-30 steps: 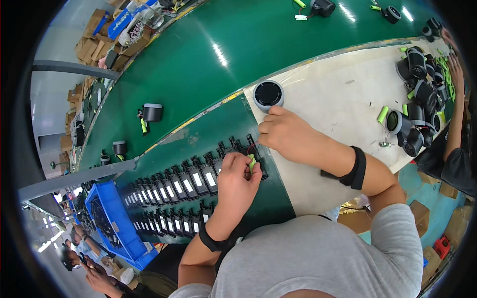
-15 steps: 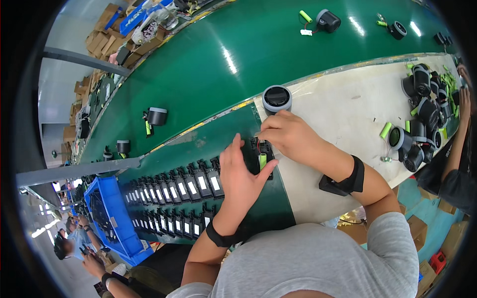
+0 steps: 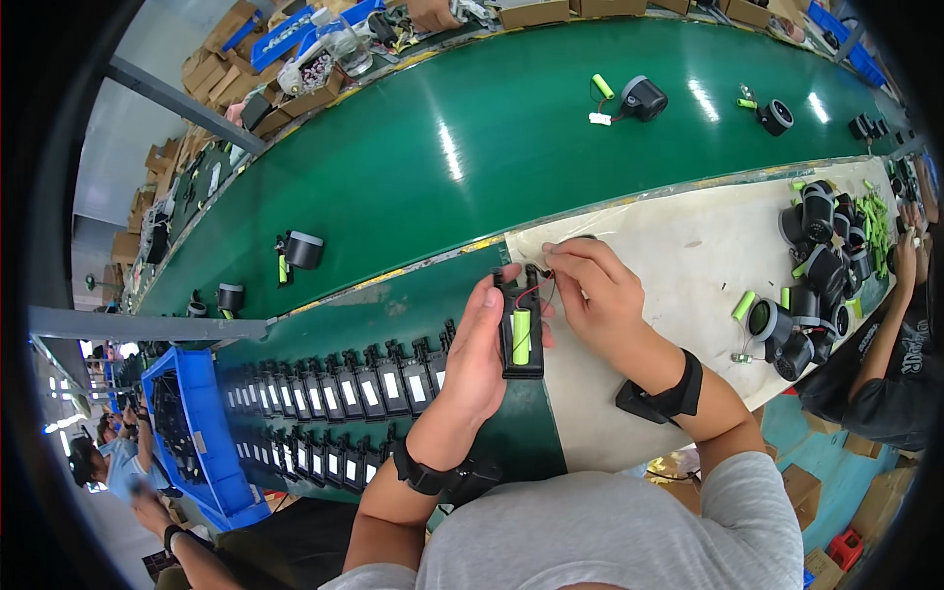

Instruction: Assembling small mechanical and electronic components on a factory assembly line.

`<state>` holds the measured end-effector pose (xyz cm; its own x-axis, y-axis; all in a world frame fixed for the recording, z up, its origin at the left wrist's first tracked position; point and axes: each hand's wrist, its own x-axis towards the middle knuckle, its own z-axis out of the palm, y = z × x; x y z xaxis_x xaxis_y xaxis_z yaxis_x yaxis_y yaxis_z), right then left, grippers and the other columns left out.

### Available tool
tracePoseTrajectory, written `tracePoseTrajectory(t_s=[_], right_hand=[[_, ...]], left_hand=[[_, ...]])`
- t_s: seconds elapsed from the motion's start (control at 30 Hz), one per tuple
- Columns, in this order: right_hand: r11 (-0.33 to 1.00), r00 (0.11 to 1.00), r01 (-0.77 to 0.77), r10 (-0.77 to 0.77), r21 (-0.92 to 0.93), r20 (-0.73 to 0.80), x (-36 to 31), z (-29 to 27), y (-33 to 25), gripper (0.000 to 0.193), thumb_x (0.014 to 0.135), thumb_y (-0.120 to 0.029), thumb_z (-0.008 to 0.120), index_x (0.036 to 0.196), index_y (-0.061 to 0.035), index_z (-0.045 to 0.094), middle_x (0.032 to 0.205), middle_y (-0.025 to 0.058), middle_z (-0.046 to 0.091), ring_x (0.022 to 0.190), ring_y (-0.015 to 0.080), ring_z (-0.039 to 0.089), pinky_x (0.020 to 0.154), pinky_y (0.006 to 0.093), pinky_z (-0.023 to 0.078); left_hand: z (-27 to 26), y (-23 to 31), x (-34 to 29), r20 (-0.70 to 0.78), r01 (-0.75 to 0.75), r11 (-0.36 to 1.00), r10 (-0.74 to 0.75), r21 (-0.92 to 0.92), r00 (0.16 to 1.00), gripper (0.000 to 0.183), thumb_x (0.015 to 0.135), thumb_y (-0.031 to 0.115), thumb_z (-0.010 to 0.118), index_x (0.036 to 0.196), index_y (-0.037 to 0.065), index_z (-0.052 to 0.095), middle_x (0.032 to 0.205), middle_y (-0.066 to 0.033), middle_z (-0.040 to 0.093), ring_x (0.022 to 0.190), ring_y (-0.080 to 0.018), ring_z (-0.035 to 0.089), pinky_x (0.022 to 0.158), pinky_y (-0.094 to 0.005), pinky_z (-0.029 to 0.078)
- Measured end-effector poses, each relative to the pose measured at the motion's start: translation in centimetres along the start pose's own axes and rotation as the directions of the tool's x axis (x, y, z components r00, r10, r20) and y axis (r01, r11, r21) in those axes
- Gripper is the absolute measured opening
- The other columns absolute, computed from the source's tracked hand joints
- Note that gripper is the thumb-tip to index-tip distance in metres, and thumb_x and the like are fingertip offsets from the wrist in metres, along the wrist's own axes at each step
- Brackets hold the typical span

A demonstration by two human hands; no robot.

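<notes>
My left hand (image 3: 476,356) is closed round a black plastic housing (image 3: 507,360), its fingertips showing past the far side. In the housing lies a green cylindrical battery (image 3: 521,336), with a thin red wire (image 3: 532,290) curving up from it. My right hand (image 3: 602,290) is beside the housing's top end, fingers bent and thumb and forefinger drawn together near the wire. What those fingers grip is hidden. A dark edge of some object shows just behind the right knuckles. Two rows of similar black housings (image 3: 368,391) with white labels lie left of my left hand.
Black-and-grey round units (image 3: 824,265) and green batteries (image 3: 871,218) are piled on the pale sheet at right. Along the green belt (image 3: 393,187) sit wired units (image 3: 644,98). A blue bin (image 3: 208,433) stands at left. Other people work at both sides.
My left hand has gone from spread fingers beside the housing to wrapped round it, and the housing looks lifted. The round unit beyond my right hand is now mostly out of sight. The view has tilted.
</notes>
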<state>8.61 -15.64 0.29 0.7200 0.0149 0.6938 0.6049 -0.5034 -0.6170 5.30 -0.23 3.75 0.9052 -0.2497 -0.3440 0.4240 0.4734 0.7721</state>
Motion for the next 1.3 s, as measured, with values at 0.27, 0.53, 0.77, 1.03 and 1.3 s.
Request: tracePoseTrajectory(t_s=[0.27,0.53,0.77,1.03,1.3], right_hand=[[0.960,0.995,0.097,-0.096,0.261,-0.016,0.2,0.3,0.1,0.018,0.068,0.006,0.072,0.082,-0.0046,0.067,0.087,0.0068,0.064,0.080,0.0245,0.064,0.067,0.0330,0.053],[0.939,0.996,0.063,-0.079,0.337,0.033,0.0,0.2,0.4,0.019,0.067,0.004,0.073,0.083,-0.0039,0.068,0.086,0.0080,0.066,0.089,0.0268,0.065,0.073,0.0339,0.054],[0.940,0.994,0.034,-0.068,0.341,0.088,0.2,0.0,0.3,0.018,0.067,0.004,0.073,0.083,-0.0033,0.068,0.087,0.0089,0.067,0.092,0.0278,0.065,0.075,0.0342,0.054],[0.936,0.990,-0.010,-0.041,0.352,0.138,0.3,-0.1,0.2,0.017,0.068,0.005,0.072,0.083,-0.0031,0.068,0.087,0.0095,0.067,0.092,0.0280,0.066,0.076,0.0345,0.054],[0.931,0.990,-0.008,-0.044,0.365,0.132,0.2,-0.1,-0.1,0.019,0.068,0.007,0.071,0.084,-0.0021,0.068,0.088,0.0103,0.066,0.093,0.0277,0.066,0.076,0.0338,0.055]], left_hand=[[0.4,-0.6,1.5,-0.146,-0.105,0.991,0.117,0.088,0.982,0.023,0.098,0.012,0.046,0.121,0.008,0.046,0.093,-0.0043,0.059,0.080,-0.0118,0.056,0.070,-0.0256,0.047],[-0.6,-1.6,1.6,0.000,-0.266,0.911,0.280,0.317,0.960,0.030,0.095,0.001,0.043,0.125,0.003,0.041,0.101,-0.0059,0.055,0.082,-0.0112,0.055,0.073,-0.0251,0.047],[-0.8,-0.7,1.0,0.128,-0.286,0.812,0.257,0.508,0.958,0.033,0.095,0.001,0.039,0.128,0.000,0.036,0.103,-0.0073,0.054,0.083,-0.0110,0.054,0.074,-0.0264,0.047],[-0.5,-0.5,0.5,0.140,-0.305,0.779,0.274,0.548,0.952,0.035,0.094,0.001,0.040,0.129,0.000,0.035,0.109,-0.0113,0.056,0.093,-0.0155,0.056,0.083,-0.0295,0.046],[-0.2,-0.5,0.3,0.146,-0.345,0.728,0.325,0.593,0.935,0.036,0.091,-0.002,0.037,0.128,0.001,0.038,0.101,-0.0054,0.052,0.083,-0.0100,0.049,0.073,-0.0239,0.042]])
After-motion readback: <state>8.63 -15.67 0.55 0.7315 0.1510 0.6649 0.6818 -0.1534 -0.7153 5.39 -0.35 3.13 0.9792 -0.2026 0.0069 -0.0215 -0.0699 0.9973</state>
